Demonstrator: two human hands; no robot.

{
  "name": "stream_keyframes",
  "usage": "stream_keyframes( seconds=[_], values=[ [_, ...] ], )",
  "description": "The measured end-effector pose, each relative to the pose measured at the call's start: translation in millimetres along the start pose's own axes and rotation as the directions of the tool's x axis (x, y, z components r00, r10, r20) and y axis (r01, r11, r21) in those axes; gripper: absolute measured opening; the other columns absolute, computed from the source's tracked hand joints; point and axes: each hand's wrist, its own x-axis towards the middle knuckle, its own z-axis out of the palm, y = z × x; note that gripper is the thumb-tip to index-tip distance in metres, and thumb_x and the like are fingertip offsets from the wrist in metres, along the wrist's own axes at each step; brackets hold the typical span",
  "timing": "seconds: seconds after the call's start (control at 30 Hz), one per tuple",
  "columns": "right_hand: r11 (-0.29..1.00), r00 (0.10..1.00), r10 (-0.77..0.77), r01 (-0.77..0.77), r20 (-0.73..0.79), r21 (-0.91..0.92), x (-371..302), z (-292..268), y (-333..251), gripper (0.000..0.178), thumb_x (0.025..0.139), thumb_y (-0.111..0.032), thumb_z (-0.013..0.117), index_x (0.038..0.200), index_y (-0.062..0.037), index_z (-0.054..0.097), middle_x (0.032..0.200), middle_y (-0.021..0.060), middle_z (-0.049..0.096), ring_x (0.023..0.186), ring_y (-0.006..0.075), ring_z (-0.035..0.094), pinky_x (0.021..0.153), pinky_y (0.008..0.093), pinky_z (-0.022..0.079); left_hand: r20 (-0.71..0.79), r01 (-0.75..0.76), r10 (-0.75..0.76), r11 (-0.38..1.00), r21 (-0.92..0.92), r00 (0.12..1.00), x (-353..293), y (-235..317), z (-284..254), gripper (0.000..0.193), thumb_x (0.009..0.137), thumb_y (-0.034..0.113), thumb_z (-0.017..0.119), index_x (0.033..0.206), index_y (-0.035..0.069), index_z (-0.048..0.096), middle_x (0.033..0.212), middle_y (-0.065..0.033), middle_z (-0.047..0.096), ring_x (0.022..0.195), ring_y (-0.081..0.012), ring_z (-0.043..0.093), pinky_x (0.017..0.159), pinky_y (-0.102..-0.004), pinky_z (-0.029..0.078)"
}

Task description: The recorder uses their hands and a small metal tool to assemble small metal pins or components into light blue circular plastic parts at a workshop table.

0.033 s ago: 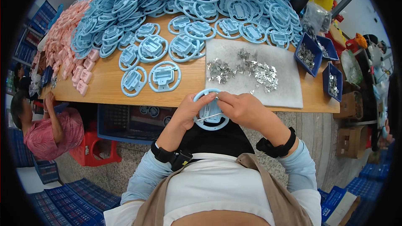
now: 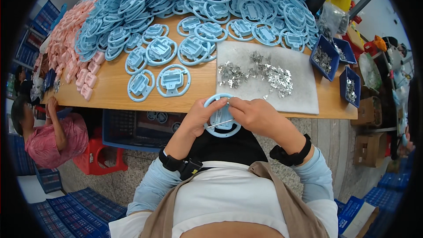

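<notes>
My left hand [image 2: 199, 118] and my right hand [image 2: 254, 115] both grip one light blue round plastic ring part [image 2: 221, 132], held just below the front edge of the wooden table [image 2: 110, 94]. The right hand's fingertips press at the part's top, and a thin metal pin lies across its middle. Beyond it on the table lies a grey mat [image 2: 302, 94] with a scatter of small shiny metal clips [image 2: 273, 77]. Two more blue ring parts [image 2: 172, 80] lie singly near the table's front edge.
A big heap of blue ring parts [image 2: 198, 0] covers the table's back, with pink parts [image 2: 66, 50] at the left. Blue bins [image 2: 327, 57] of metal pieces stand at the right. A blue crate [image 2: 132, 132] sits under the table. Another person [image 2: 48, 136] sits left by a red stool [image 2: 99, 156].
</notes>
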Motion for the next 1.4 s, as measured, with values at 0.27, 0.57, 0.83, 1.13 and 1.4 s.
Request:
stream_keyframes(
  seconds=[0.27, 0.57, 0.83, 1.13, 1.4],
  values=[
    [0.909, 0.947, 0.291, -0.228, -0.139, 0.349, 4, 7, 0, 0.021, 0.068, -0.005, 0.062, 0.087, -0.0033, 0.055, 0.080, 0.0079, 0.051, 0.060, 0.0240, 0.058, 0.048, 0.0311, 0.048, -0.039, -0.023, 0.025, 0.999, 0.043, 0.999, -2, 3, 1, 0.029, 0.081, 0.024, 0.065, 0.097, 0.000, 0.061, 0.081, -0.0042, 0.063, 0.068, -0.0101, 0.060, 0.057, -0.0224, 0.049],
    [0.856, 0.840, 0.508, -0.470, -0.189, 0.214, -2, 28, -27, 0.024, 0.071, -0.006, 0.065, 0.094, -0.0036, 0.062, 0.084, 0.0078, 0.055, 0.057, 0.0212, 0.058, 0.050, 0.0304, 0.046, -0.137, -0.124, 0.132, 0.990, 0.062, 0.982, 1, -8, 2, 0.024, 0.082, 0.019, 0.063, 0.096, 0.000, 0.061, 0.082, -0.0041, 0.063, 0.070, -0.0086, 0.060, 0.060, -0.0226, 0.048],
    [0.588, 0.689, 0.716, -0.509, -0.112, 0.628, 5, 39, -4, 0.015, 0.072, -0.010, 0.062, 0.085, -0.0027, 0.066, 0.066, 0.0120, 0.055, 0.055, 0.0245, 0.055, 0.050, 0.0321, 0.043, -0.113, -0.182, 0.190, 0.980, 0.080, 0.975, 2, -9, -1, 0.024, 0.081, 0.017, 0.064, 0.099, 0.001, 0.060, 0.082, -0.0013, 0.060, 0.070, -0.0057, 0.055, 0.059, -0.0202, 0.044],
    [0.776, 0.762, 0.615, -0.540, -0.202, 0.325, -5, 38, -24, 0.044, 0.075, -0.009, 0.061, 0.118, -0.0142, 0.054, 0.069, 0.0080, 0.053, 0.056, 0.0260, 0.055, 0.049, 0.0359, 0.043, -0.108, -0.206, 0.205, 0.979, 0.002, 0.973, 2, -10, -9, 0.026, 0.080, 0.017, 0.063, 0.101, 0.004, 0.056, 0.080, 0.0023, 0.054, 0.066, -0.0032, 0.048, 0.055, -0.0182, 0.037],
    [0.842, 0.828, 0.539, -0.526, -0.155, 0.118, -14, 42, -31, 0.048, 0.073, -0.004, 0.059, 0.119, -0.0168, 0.054, 0.069, 0.0052, 0.051, 0.054, 0.0227, 0.056, 0.046, 0.0336, 0.044, -0.131, -0.197, 0.195, 0.980, -0.004, 0.972, 0, -7, -7, 0.025, 0.082, 0.016, 0.062, 0.102, 0.003, 0.055, 0.080, 0.0020, 0.053, 0.067, -0.0030, 0.048, 0.055, -0.0185, 0.038]
  ],
)
